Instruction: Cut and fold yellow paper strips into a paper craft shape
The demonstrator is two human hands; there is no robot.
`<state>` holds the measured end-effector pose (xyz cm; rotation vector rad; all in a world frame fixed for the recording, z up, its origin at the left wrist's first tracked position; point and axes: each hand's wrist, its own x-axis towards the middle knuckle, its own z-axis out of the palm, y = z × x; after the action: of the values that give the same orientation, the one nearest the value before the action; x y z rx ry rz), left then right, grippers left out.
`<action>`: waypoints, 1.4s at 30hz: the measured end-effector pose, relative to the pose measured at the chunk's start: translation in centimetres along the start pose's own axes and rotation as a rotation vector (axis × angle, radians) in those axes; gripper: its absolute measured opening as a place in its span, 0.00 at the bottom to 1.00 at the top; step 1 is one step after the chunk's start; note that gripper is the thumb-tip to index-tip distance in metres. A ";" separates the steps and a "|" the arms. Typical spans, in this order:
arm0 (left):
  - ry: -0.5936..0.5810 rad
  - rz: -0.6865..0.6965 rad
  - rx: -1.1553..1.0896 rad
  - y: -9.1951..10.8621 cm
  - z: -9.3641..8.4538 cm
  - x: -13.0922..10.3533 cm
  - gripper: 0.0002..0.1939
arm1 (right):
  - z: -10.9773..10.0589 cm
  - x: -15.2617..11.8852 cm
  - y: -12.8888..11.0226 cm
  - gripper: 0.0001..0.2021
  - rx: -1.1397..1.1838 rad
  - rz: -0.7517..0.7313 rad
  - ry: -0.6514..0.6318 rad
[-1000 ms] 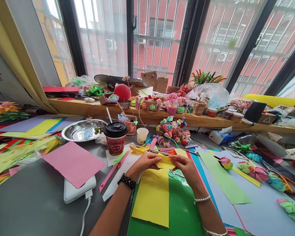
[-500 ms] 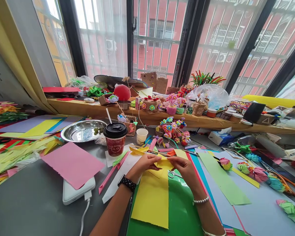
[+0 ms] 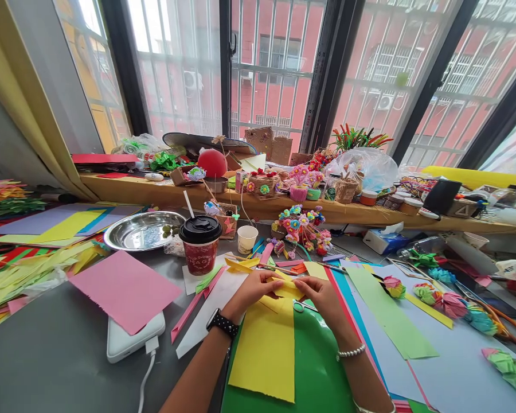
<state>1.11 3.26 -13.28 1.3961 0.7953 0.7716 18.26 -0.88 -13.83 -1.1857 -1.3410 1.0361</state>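
My left hand (image 3: pixel 258 289) and my right hand (image 3: pixel 320 292) pinch a small folded piece of yellow paper (image 3: pixel 289 288) between them, fingertips close together. Below them a long yellow paper strip (image 3: pixel 264 355) lies flat on a green glossy board (image 3: pixel 322 361). Part of a pair of scissors (image 3: pixel 300 307) shows beside my right fingers, its silver handle loop on the board. Another folded yellow piece (image 3: pixel 242 264) rests just beyond my left hand. My fingers hide part of the held paper.
A lidded drink cup (image 3: pixel 201 246) with a straw stands left of my hands, near a paper cup (image 3: pixel 246 238) and a steel plate (image 3: pixel 144 229). Pink paper (image 3: pixel 126 291) covers part of a white power bank (image 3: pixel 133 338). Paper flowers (image 3: pixel 451 304) and green paper (image 3: pixel 391 312) lie right.
My right hand has moved slightly left, closer to my left hand, along the yellow paper. Both hands still hold it. The view has shifted slightly.
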 end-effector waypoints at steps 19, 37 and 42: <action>0.071 0.009 0.171 -0.1 0.2 0.0 0.17 | 0.1 0.0 0.8 0.16 -0.231 -0.156 0.041; 0.133 -0.011 0.156 0.4 1.0 -0.1 0.16 | 0.4 -0.1 0.7 0.17 -0.177 -0.052 0.030; 0.141 0.004 0.168 0.0 0.9 0.2 0.17 | 0.4 0.0 0.8 0.17 -0.164 -0.021 0.046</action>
<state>1.98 2.90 -13.26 1.5048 0.9858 0.8278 17.92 -0.79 -14.68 -1.3061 -1.4204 0.8913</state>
